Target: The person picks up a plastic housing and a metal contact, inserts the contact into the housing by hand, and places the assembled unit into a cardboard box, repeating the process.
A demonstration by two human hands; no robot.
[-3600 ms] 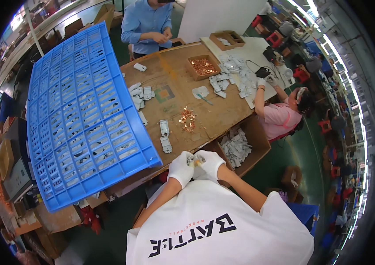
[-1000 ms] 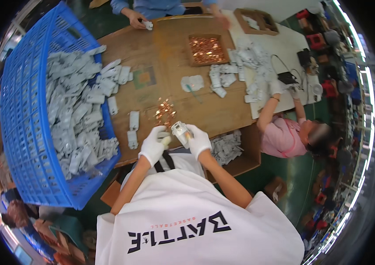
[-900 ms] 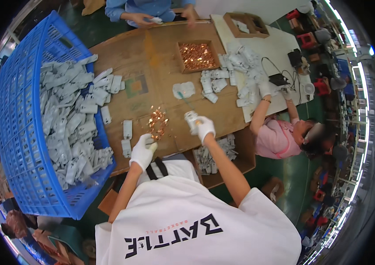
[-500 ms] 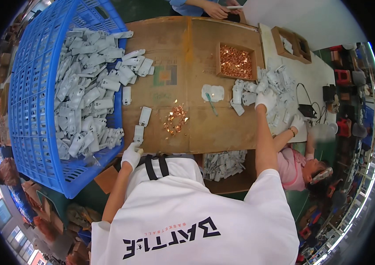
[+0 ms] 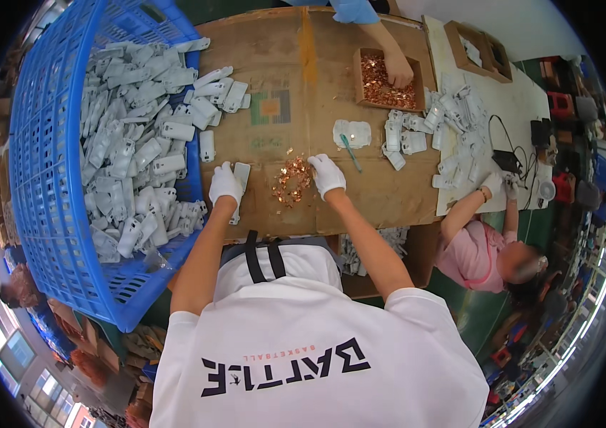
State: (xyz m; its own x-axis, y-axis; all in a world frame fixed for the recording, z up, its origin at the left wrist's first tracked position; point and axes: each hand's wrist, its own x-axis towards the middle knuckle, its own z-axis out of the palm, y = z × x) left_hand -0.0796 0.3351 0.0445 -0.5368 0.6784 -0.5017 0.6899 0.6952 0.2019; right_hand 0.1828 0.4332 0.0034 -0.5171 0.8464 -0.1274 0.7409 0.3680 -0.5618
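Note:
My left hand (image 5: 225, 184), in a white glove, has its fingers closed at the left edge of a pale grey plastic case (image 5: 243, 173). A second pale case (image 5: 236, 213) lies just below, partly covered by the hand and wrist. My right hand (image 5: 328, 176), also gloved, is at the right side of a loose pile of small copper-coloured pieces (image 5: 291, 184). Its fingertips are drawn together at the pile's edge; whatever they pinch is too small to make out.
A blue crate (image 5: 107, 282) full of pale cases stands left. A cardboard box (image 5: 358, 93) of copper pieces, with a co-worker's hand (image 5: 398, 71) in it, is far right. A teal pen-like tool (image 5: 350, 153) lies nearer. Another person (image 5: 485, 257) sits at right.
My right hand has come from the case heap on the right to the copper pile. My left hand has moved up to the upper case. A co-worker's hand has reached into the copper box.

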